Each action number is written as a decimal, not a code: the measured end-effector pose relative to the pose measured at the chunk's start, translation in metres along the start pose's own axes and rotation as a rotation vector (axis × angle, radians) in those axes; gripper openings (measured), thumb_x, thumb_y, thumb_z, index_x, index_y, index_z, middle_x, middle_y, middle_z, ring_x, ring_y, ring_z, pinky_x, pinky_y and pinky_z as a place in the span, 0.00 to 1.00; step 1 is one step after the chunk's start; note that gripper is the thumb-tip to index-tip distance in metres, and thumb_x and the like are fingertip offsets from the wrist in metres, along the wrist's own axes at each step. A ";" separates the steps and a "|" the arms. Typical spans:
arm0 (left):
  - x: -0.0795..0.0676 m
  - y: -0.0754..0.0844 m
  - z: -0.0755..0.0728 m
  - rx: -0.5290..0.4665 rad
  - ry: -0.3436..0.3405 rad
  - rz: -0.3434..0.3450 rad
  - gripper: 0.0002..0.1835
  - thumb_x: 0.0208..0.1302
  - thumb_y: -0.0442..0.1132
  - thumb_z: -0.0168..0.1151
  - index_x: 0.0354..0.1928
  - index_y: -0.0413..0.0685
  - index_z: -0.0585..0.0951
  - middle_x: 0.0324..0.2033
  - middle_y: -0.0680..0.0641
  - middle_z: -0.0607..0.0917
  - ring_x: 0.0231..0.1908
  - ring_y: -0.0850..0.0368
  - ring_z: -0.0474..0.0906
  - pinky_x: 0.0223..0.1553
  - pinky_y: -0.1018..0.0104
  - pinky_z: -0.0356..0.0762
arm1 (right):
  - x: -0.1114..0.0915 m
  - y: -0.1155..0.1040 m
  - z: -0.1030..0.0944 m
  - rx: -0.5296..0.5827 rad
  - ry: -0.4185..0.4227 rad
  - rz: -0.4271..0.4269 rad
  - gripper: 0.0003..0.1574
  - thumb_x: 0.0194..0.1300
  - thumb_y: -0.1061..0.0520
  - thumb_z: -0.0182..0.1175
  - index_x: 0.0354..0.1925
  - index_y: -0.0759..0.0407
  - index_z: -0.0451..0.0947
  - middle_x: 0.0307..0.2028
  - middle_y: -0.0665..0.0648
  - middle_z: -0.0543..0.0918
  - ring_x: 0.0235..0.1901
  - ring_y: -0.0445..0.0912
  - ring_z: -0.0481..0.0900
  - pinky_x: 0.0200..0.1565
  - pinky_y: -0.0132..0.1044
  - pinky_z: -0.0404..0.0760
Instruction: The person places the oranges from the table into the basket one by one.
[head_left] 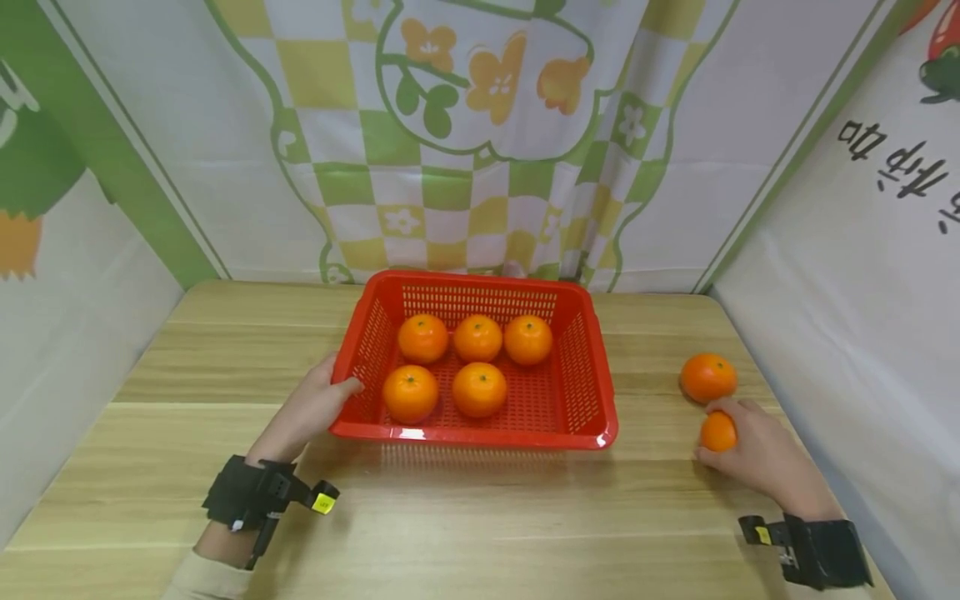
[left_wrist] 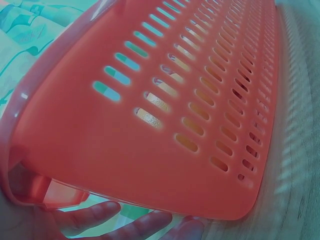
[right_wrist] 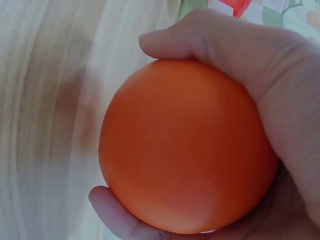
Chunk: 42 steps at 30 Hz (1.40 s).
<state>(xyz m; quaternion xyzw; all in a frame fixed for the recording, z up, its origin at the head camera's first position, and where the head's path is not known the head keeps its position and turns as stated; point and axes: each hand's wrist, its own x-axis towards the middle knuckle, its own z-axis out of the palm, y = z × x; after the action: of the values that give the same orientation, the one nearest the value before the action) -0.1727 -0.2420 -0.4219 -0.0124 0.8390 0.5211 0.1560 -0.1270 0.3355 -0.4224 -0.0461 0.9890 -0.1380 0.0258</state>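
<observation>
A red plastic basket (head_left: 536, 412) with slotted walls stands mid-table, several oranges (head_left: 478, 338) inside it in two rows. My left hand (head_left: 311, 408) grips the basket's left side, thumb over the rim and fingers outside under it; the left wrist view shows those fingers (left_wrist: 137, 225) below the slotted wall (left_wrist: 90, 150). At the right of the table my right hand (head_left: 761, 446) holds an orange (right_wrist: 187, 147), thumb on one side and fingers curled round the other. Just beyond that hand another orange (head_left: 708, 377) lies on the wood.
The light wooden table (head_left: 480, 525) is bounded by a checked, flower-printed curtain (head_left: 480, 183) close behind the basket. White fabric walls (head_left: 847, 317) stand at both sides, the right one near my right hand. Each wrist wears a black camera strap (head_left: 825, 552).
</observation>
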 end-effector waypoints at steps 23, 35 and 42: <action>0.001 0.000 -0.001 -0.021 -0.007 0.012 0.32 0.79 0.41 0.47 0.80 0.45 0.57 0.64 0.33 0.80 0.46 0.48 0.87 0.47 0.60 0.87 | 0.012 -0.017 -0.017 -0.006 0.089 -0.128 0.40 0.49 0.52 0.79 0.56 0.68 0.77 0.46 0.72 0.82 0.37 0.56 0.80 0.35 0.44 0.78; 0.002 -0.002 0.000 -0.020 -0.007 -0.006 0.32 0.79 0.41 0.47 0.81 0.46 0.57 0.65 0.34 0.80 0.45 0.48 0.87 0.47 0.60 0.87 | 0.029 -0.039 -0.031 0.002 0.140 -0.210 0.33 0.48 0.56 0.79 0.51 0.65 0.79 0.40 0.67 0.82 0.30 0.49 0.77 0.31 0.38 0.75; 0.000 -0.002 -0.001 -0.020 -0.007 -0.002 0.32 0.78 0.41 0.47 0.80 0.46 0.57 0.64 0.34 0.81 0.45 0.49 0.87 0.47 0.61 0.86 | 0.036 -0.056 -0.040 -0.005 0.130 -0.188 0.37 0.51 0.53 0.79 0.56 0.66 0.78 0.44 0.69 0.80 0.33 0.52 0.78 0.33 0.39 0.76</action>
<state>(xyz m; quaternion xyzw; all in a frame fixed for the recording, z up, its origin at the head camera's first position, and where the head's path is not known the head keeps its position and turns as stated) -0.1731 -0.2435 -0.4230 -0.0128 0.8333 0.5292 0.1593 -0.1610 0.2892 -0.3704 -0.1297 0.9802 -0.1401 -0.0518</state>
